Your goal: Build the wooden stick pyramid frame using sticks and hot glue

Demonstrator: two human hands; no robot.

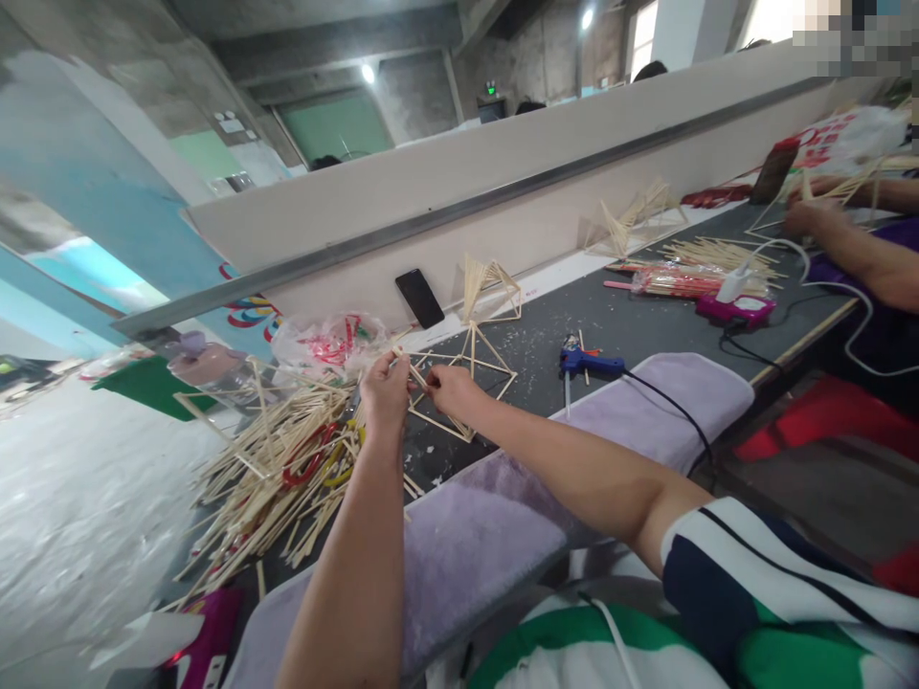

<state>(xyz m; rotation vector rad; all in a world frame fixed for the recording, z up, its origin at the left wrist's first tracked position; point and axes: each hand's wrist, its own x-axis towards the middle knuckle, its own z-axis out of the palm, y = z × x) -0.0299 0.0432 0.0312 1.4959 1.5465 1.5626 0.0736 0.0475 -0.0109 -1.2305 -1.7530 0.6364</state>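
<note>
My left hand [384, 397] is closed in a pinch on a thin wooden stick at the left side of a stick frame [492, 366]. Close beside it, my right hand [455, 390] pinches the same part of the frame, its fingertips partly hidden. The frame is built of pale sticks joined at angles, with a fan of sticks [474, 283] rising at its back. A loose pile of wooden sticks [280, 478] lies left of my left hand, with red-handled pliers [308, 457] and a yellow handle on top. A blue glue gun [593, 361] rests to the right.
A phone [420, 298] leans against the white partition [431, 225]. Behind the pile are a plastic bag [330, 340] and a plastic bottle [208, 364]. Purple cloth [495, 507] covers the table's front edge. At right, another person's hands [815, 215] work near a second stick model [636, 220].
</note>
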